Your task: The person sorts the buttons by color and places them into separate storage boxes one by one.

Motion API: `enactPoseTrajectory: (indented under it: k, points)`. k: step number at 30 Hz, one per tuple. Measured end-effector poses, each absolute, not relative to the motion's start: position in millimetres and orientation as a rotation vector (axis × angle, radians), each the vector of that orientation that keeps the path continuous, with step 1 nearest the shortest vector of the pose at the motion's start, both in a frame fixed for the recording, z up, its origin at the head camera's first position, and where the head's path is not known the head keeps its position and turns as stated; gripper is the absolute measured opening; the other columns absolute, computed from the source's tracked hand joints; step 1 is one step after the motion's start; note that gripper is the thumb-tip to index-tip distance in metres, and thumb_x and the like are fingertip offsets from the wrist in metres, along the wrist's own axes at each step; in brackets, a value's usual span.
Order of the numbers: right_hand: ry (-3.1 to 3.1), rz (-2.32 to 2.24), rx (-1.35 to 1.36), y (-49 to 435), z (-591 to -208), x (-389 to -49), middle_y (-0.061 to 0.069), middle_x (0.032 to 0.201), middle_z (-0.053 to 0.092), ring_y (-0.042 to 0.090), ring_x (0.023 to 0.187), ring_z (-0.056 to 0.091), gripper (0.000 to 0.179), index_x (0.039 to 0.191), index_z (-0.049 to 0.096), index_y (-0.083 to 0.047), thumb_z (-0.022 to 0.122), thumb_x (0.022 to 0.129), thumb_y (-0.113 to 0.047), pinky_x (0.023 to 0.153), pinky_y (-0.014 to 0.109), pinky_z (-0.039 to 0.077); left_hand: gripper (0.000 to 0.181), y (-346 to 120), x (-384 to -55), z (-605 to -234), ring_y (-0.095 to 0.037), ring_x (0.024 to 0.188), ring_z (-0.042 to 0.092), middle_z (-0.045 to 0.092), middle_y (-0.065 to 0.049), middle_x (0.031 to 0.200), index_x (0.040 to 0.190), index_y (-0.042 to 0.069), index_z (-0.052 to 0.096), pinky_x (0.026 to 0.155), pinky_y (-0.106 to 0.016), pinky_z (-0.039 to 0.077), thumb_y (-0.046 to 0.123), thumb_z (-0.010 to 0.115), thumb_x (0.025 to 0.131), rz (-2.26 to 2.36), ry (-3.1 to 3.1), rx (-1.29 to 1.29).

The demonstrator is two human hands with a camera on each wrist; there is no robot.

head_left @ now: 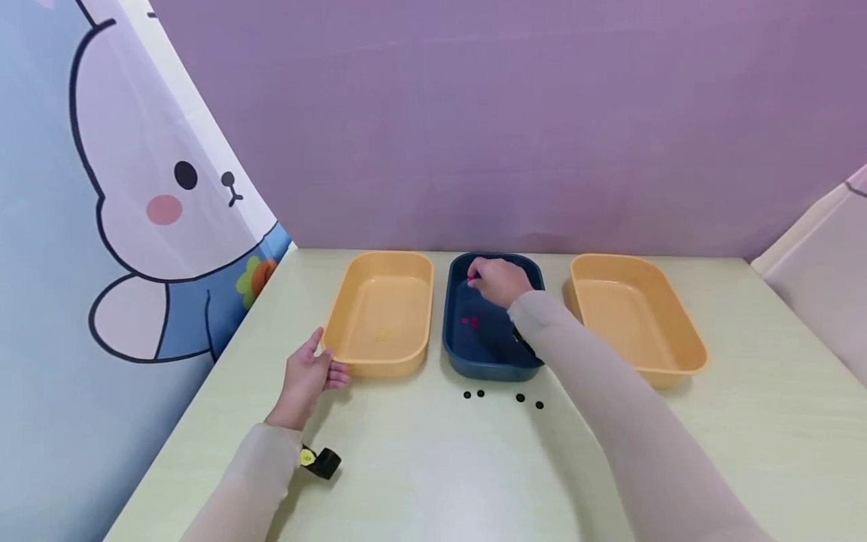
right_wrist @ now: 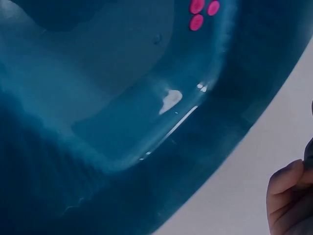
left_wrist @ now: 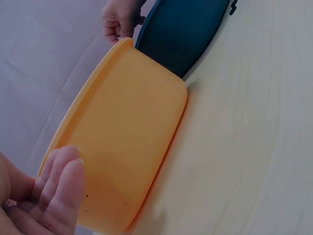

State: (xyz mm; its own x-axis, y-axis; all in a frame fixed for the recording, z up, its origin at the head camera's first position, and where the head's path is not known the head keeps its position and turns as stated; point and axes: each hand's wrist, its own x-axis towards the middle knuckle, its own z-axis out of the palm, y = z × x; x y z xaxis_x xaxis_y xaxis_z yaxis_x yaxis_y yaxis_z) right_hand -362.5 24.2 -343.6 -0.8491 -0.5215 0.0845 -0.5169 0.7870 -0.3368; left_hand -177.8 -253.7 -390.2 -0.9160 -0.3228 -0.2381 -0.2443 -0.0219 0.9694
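My left hand (head_left: 308, 380) rests against the near left corner of a yellow tray (head_left: 420, 342), its fingers loosely bent beside the outer wall in the left wrist view. Small yellow rings or buttons (head_left: 381, 338) lie on that tray's floor. Over the far part of a dark blue tray (head_left: 493, 372), my right hand (head_left: 501, 281) pinches a small pink button (head_left: 470, 279) between thumb and fingertips. Pink buttons (right_wrist: 196, 22) lie together on the blue tray's floor. In the right wrist view the pinching fingers (right_wrist: 286, 178) show at the right edge.
Another yellow tray (head_left: 677, 316) stands to the right of the blue one, partly behind my right sleeve. Several black buttons (head_left: 520, 397) lie on the pale table (head_left: 433, 459) in front of the blue tray. A purple cloth (head_left: 508, 128) rises behind the trays.
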Motion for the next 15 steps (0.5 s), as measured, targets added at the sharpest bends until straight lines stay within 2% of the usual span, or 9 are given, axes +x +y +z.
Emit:
enactPoseTrajectory:
  k: [15]
  points:
    - [2.92, -0.499, -0.818, 31, -367, -372, 0.005, 0.1, 0.069, 0.02, 0.081, 0.06, 0.011, 0.103, 0.063, -0.009, 0.062, 0.094, -0.016, 0.074, 0.039, 0.052, 0.057, -254, -178, -391, -0.007, 0.051, 0.059, 0.062, 0.002, 0.063, 0.154, 0.01, 0.007, 0.054, -0.019, 0.055, 0.006, 0.033, 0.104, -2.102, -2.158, 0.644]
